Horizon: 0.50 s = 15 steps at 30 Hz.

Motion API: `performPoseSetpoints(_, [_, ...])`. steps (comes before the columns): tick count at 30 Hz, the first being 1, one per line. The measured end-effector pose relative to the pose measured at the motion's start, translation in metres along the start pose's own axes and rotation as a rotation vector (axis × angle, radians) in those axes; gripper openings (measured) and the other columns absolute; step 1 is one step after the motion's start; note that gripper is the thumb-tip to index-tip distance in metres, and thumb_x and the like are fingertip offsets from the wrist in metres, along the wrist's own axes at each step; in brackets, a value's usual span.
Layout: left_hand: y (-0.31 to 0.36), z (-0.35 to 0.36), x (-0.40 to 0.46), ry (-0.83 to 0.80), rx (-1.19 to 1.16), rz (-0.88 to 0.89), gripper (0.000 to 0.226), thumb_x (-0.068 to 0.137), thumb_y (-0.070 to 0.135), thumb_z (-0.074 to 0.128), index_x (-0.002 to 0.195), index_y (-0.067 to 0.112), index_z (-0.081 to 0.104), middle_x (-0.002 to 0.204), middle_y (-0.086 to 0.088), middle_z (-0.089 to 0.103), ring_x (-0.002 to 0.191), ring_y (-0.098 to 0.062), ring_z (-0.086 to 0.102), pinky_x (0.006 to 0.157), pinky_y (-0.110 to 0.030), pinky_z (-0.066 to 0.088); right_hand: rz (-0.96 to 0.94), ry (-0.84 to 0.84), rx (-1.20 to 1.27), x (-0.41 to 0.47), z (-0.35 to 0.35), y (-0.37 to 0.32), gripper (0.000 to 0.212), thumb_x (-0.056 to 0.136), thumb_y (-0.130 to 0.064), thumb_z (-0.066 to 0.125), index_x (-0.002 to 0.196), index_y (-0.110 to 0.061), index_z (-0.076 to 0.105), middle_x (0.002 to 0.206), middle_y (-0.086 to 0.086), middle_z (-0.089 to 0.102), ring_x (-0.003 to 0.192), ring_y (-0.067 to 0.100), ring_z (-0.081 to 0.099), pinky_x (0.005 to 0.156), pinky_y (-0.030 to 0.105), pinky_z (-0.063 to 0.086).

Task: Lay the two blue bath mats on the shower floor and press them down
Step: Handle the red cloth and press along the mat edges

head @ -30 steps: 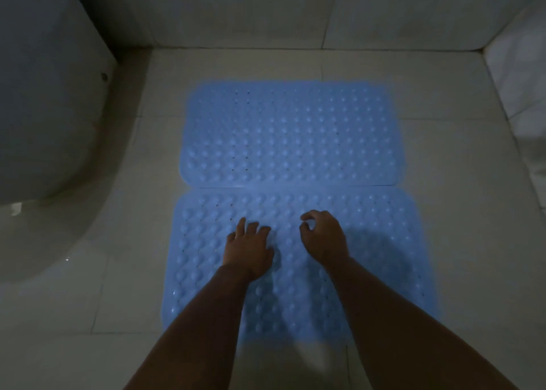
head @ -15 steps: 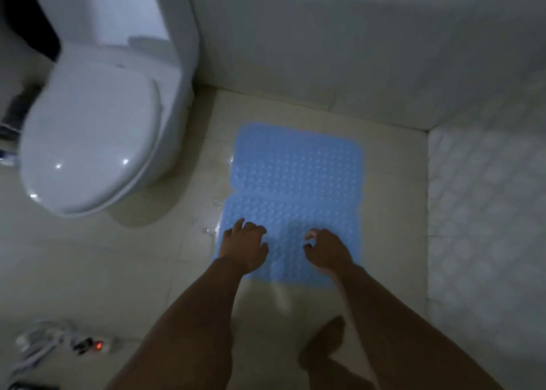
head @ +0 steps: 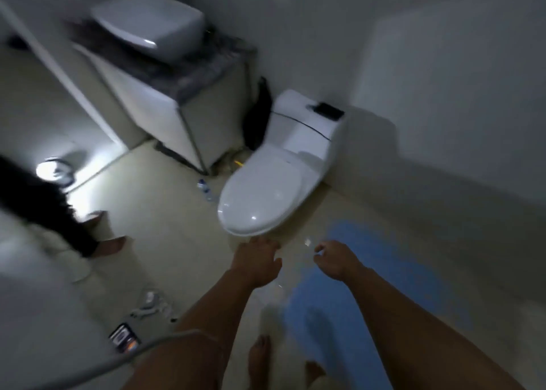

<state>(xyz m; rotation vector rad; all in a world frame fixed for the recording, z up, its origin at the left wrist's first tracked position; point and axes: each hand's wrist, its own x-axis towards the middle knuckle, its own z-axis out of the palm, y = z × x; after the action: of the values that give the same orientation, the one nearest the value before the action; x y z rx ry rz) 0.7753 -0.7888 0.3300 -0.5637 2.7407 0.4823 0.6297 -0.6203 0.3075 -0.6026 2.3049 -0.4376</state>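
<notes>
The blue bath mats [head: 384, 283] lie flat on the tiled floor at the lower right, blurred into one blue patch against the right wall. My left hand [head: 257, 259] hangs in the air above bare floor, left of the mats, fingers loosely curled and holding nothing. My right hand [head: 335, 259] hovers over the mats' left edge, also loosely curled and empty. Neither hand touches a mat. My bare feet [head: 260, 357] stand on the floor beside the mats' near end.
A white toilet [head: 266, 200] stands just beyond my hands. Behind it are a vanity cabinet [head: 183, 123] with a basin [head: 150, 20]. Another person's dark-trousered leg [head: 50, 212] is at the left. A phone [head: 124, 337] and small clutter lie on the floor at lower left.
My hands have lifted off the near mat and hang free. The view has risen and swung left, bringing the toilet, vanity and the other person into sight.
</notes>
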Motion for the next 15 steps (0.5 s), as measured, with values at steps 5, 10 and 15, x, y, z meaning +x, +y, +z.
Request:
performPoseSetpoints(5, [-0.043,-0.057,-0.097,0.254,0.027,-0.334,0.046,0.094,0.047,0.049,0.133,0.022,0.058,0.136,-0.008,0.058,0.128,-0.033,0.049,0.101,-0.045,0.042,-0.366,-0.076,-0.118,0.007,0.006,-0.114,0.018,0.087,-0.025,0.064,0.099,-0.017,0.074,0.102,0.005,0.075,0.101,0.027,0.069,0.082,0.031,0.050])
performPoseSetpoints(10, [-0.077,-0.128,-0.227,0.681,0.074,-0.644,0.051,0.094,0.061,0.043,0.123,0.026,0.065,0.125,0.000,0.065,0.120,-0.027,0.057,0.092,-0.043,0.049,-0.797,-0.148,-0.086,-0.046,0.011,-0.281,0.011,0.087,-0.022,0.072,0.091,-0.032,0.067,0.096,-0.003,0.074,0.087,0.013,0.067,0.078,0.028,0.050])
performPoseSetpoints(15, [-0.056,-0.199,-0.381,1.139,0.318,-0.879,0.040,0.093,0.052,0.052,0.120,0.026,0.067,0.120,0.003,0.065,0.115,-0.023,0.058,0.087,-0.040,0.054,-1.250,-0.214,0.032,-0.166,0.009,-0.431,0.013,0.086,-0.018,0.073,0.096,-0.026,0.075,0.091,-0.003,0.074,0.087,0.017,0.069,0.075,0.025,0.047])
